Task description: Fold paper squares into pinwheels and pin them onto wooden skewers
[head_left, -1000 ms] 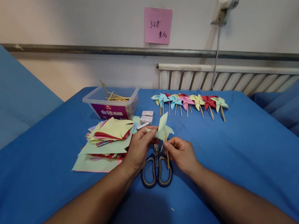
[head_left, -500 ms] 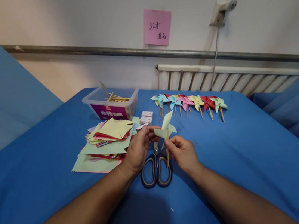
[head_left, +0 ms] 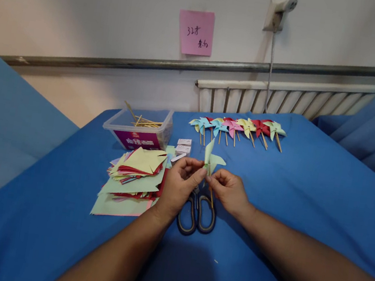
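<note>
A pale green paper pinwheel is held above the blue-covered bench, just over a pair of scissors that lies flat on the cloth. The left hand is closed on the paper at its centre, with thumb and fingertips pinched together. The right hand is closed on a thin wooden stick, which slants down from the pinwheel's middle toward the scissors. The two hands are nearly touching at the fingertips.

To the left of the hands, a loose stack of coloured paper squares is spread on the cloth. Behind it a clear plastic box with more sticks inside is seen, and two small white boxes are set just beside it. Farther back, a row of finished pinwheels in blue, pink, yellow, red and green is laid out side by side. A pink note is stuck to the wall above.
</note>
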The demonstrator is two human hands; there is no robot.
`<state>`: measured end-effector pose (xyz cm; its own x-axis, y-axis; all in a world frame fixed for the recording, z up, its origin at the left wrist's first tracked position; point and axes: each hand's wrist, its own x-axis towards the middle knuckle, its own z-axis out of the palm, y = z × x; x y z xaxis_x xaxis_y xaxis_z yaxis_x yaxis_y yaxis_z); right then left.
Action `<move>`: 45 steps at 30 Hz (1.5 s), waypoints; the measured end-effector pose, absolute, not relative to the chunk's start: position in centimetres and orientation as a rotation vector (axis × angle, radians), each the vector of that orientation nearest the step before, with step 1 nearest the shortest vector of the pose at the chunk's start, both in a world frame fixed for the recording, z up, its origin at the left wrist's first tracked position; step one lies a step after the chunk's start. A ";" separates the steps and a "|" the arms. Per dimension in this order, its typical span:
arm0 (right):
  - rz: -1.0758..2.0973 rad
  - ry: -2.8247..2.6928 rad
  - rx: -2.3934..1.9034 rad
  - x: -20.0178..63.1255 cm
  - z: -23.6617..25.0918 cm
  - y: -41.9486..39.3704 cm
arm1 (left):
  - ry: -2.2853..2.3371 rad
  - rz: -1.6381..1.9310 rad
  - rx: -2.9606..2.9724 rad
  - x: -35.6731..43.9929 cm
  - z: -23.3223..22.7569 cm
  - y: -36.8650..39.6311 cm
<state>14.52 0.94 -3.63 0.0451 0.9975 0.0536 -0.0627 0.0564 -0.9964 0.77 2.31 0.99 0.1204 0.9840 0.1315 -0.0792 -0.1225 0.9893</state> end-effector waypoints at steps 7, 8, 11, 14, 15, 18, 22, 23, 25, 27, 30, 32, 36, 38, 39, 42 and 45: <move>1.163 -1.161 -1.151 14.5 -3.6 0.9 | 1.122 1.281 1.417 0.9 0.5 2.4; 1.164 -1.157 -1.151 14.5 -3.5 0.8 | 1.139 1.290 1.446 0.9 0.5 2.4; 1.157 -1.144 -1.152 14.4 -3.3 0.7 | 1.154 1.294 1.498 1.0 0.3 2.4; 1.135 -1.152 -1.156 14.3 -3.0 0.6 | 1.139 1.294 1.515 1.2 0.1 2.2; 1.123 -1.157 -1.159 14.3 -2.9 0.6 | 1.129 1.294 1.523 1.2 0.0 2.1; 1.088 -1.169 -1.186 14.4 -2.8 0.6 | 1.102 1.286 1.576 1.3 -0.3 1.7; 1.071 -1.169 -1.199 14.5 -2.8 0.7 | 1.031 1.260 1.671 1.1 -0.1 1.0; 1.070 -1.169 -1.195 14.5 -2.9 0.8 | 1.003 1.254 1.671 1.0 0.0 0.9; 1.075 -1.167 -1.182 14.5 -3.1 0.8 | 0.949 1.260 1.624 1.0 0.4 0.7; 1.082 -1.169 -1.173 14.5 -3.3 0.8 | 0.926 1.280 1.564 1.1 0.6 0.6; 1.082 -1.176 -1.175 14.5 -3.4 0.7 | 0.943 1.290 1.558 1.2 0.7 0.7; 1.083 -1.179 -1.185 14.5 -3.4 0.7 | 0.968 1.292 1.582 1.3 0.4 0.9; 1.106 -1.170 -1.165 14.4 -3.3 0.6 | 1.011 1.304 1.634 1.2 -0.1 1.3; 1.122 -1.150 -1.147 14.3 -3.3 0.6 | 1.028 1.327 1.643 1.2 -0.1 1.4; 1.134 -1.140 -1.136 14.2 -3.3 0.6 | 1.035 1.342 1.636 1.2 0.0 1.4; 1.174 -1.122 -1.098 14.1 -3.5 0.7 | 1.046 1.373 1.599 1.1 0.3 1.3; 1.199 -1.114 -1.086 14.1 -3.6 0.7 | 1.098 1.443 1.590 1.0 0.6 1.3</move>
